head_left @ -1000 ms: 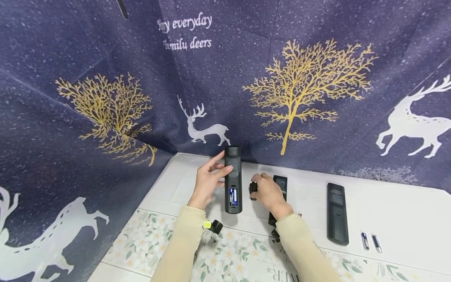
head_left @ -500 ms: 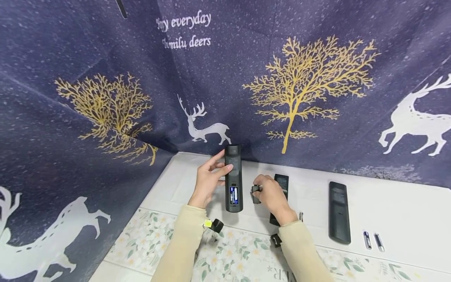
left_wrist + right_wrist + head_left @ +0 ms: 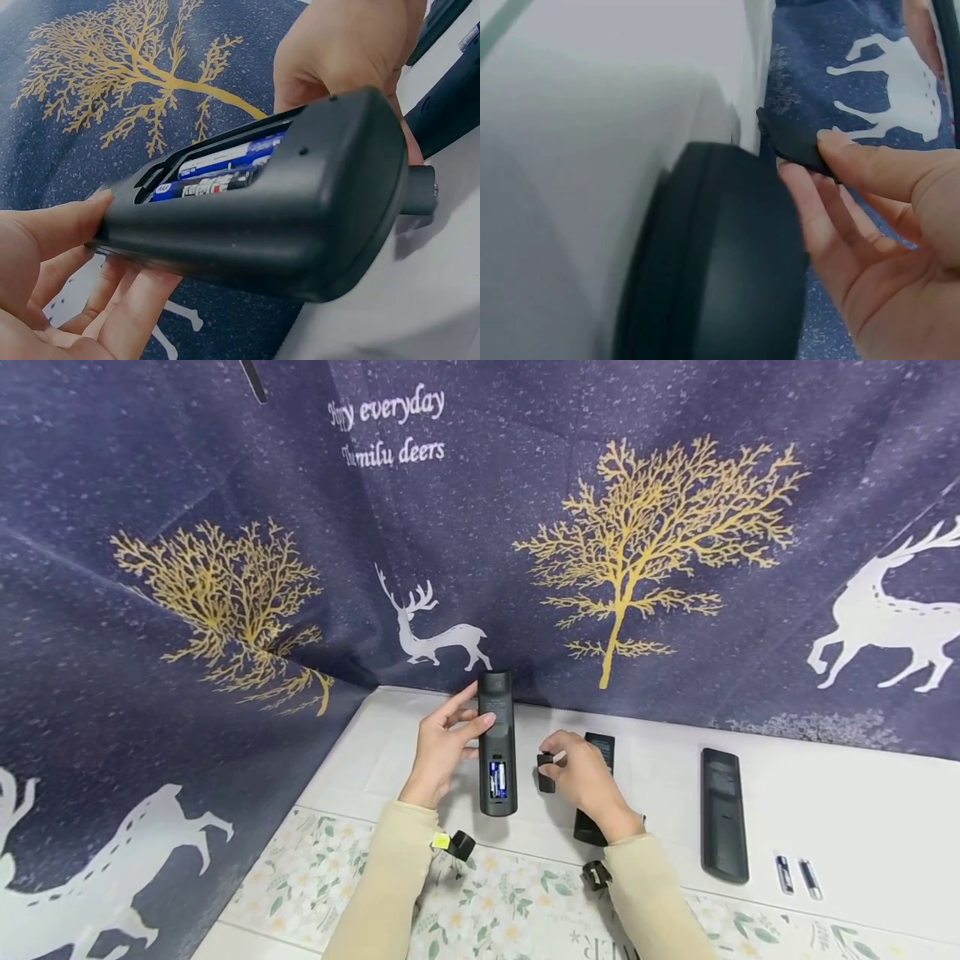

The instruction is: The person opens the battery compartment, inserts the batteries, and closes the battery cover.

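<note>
Deer-print cloth (image 3: 495,510) backs a white table (image 3: 862,810).
Left hand (image 3: 441,743), part-curled, grips a black remote (image 3: 498,739) over the table, two blue batteries (image 3: 229,159) in its uncovered compartment (image 3: 152,178); right hand (image 3: 588,772), near it, holds a small black cover (image 3: 546,777) in a narrow pinch.

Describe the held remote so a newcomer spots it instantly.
Below the deer-print backdrop is a white table. Toward its left, the left hand holds a black remote. Unlike the two remotes lying farther right, this one is held, two batteries showing in its back.
</note>
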`<state>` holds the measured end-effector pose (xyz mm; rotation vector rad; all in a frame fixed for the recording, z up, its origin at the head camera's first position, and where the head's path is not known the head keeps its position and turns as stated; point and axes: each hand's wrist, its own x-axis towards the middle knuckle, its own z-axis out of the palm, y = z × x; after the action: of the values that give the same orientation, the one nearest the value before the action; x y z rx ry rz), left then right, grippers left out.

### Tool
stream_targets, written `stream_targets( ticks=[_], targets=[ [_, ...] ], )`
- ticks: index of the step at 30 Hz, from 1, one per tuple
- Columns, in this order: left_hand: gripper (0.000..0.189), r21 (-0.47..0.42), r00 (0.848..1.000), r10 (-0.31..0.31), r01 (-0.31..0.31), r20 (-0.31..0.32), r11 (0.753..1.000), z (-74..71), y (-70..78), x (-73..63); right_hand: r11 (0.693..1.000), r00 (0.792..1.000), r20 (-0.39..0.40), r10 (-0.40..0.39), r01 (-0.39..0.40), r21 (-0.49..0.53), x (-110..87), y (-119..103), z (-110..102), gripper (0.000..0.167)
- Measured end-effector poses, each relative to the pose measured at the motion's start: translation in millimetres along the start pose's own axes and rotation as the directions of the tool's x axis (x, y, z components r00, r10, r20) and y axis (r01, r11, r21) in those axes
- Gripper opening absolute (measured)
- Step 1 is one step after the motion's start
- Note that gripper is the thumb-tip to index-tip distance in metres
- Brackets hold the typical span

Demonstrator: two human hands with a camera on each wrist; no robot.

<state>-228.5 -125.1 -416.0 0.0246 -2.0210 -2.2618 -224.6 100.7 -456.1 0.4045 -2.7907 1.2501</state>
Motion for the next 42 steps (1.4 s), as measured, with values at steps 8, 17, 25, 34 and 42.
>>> stream_targets(
  ticks=[8, 17, 25, 34, 42],
  targets=[
    [0.061, -0.020, 1.000, 0.008, -0.008, 0.016, 1.000, 3.0, -0.7, 1.2, 0.997, 0.997, -0.071, -0.037, 0.042, 0.072, -4.0, -9, -24, 0.026],
    [0.062, -0.016, 1.000, 0.004, -0.004, 0.009, 1.000, 4.1, -1.9, 4.0, 0.980, 0.997, -0.072, -0.037, 0.050, 0.194, -9.5, -24, -33, 0.026],
    [0.061, 0.003, 1.000, -0.001, 0.001, 0.013, 1.000, 4.1, -0.6, 3.0, 0.951, 0.996, -0.072, -0.053, 0.073, 0.300, -16.7, -39, -33, 0.025],
    [0.060, 0.010, 1.000, 0.003, -0.003, 0.008, 1.000, 3.0, -1.9, 3.7, 0.940, 0.988, -0.092, -0.124, 0.147, 0.307, -23.2, -54, -25, 0.025],
    [0.058, 0.011, 1.000, 0.015, -0.016, 0.011, 1.000, 2.3, -2.0, 0.5, 0.933, 0.974, -0.099, -0.204, 0.224, 0.281, -28.1, -61, -12, 0.024]
  ],
)
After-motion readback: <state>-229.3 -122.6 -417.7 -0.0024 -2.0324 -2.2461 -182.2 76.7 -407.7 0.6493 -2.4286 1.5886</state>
